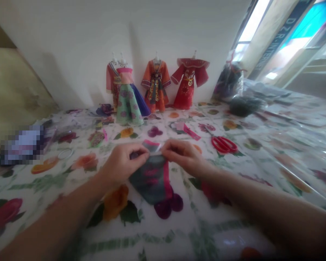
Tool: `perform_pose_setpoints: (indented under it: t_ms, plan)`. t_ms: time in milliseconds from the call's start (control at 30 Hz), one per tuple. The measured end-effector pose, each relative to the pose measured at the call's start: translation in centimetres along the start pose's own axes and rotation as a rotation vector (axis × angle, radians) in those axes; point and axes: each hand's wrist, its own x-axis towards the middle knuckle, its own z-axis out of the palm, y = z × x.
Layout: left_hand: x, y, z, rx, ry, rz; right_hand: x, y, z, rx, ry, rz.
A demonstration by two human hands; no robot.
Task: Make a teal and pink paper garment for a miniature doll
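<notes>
A small doll skirt (152,179) of grey-green cloth, with a pink band down its right edge, hangs or lies below my two hands at the middle of the table. My left hand (126,159) pinches its upper left corner between thumb and forefinger. At the upper right corner, my right hand (182,154) is closed in a pinch too. A narrow whitish strip shows along the top edge between the fingertips. Just beyond it is a grey and pink piece of cloth (151,144); whether the two are joined I cannot tell. The picture is somewhat blurred.
Red-handled scissors (224,145) lie to the right, near a pink cloth strip (191,131). Along the wall stand dressed doll forms, including a green skirt (129,105), an orange robe (155,85) and a red gown (188,83). Plastic-wrapped bundles (246,105) sit at right on the flowered tablecloth (78,195).
</notes>
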Motion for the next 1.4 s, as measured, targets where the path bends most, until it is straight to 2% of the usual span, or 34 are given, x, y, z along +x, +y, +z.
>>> perform_pose_setpoints:
  t_ms: [133, 367, 500, 667, 800, 1167, 1400]
  plan:
    - [0.5, -0.8, -0.8, 0.059, -0.018, 0.017, 0.3, 0.0, -0.6, 0.014, 0.009, 0.045]
    - [1.1, -2.1, -1.5, 0.060, -0.042, -0.011, 0.8, 0.7, -1.5, 0.010, -0.070, 0.067]
    - [1.2, -2.2, -1.7, 0.074, -0.076, -0.046, 1.1, 1.3, -2.0, 0.000, -0.068, 0.068]
    - [1.0, -1.7, -1.7, 0.115, -0.141, -0.084, 0.9, 0.4, -2.1, -0.032, -0.076, 0.059]
    - [0.7, -0.9, -1.3, 0.114, -0.164, -0.113, 0.6, 0.2, -1.2, -0.096, -0.113, 0.057]
    - [-0.2, -0.5, 1.4, 0.103, -0.112, 0.037, -0.3, 1.1, 0.8, -0.189, -0.077, -0.027]
    - [0.0, -0.7, 1.1, 0.082, -0.110, 0.062, -0.3, 1.0, 0.7, -0.227, -0.049, -0.069]
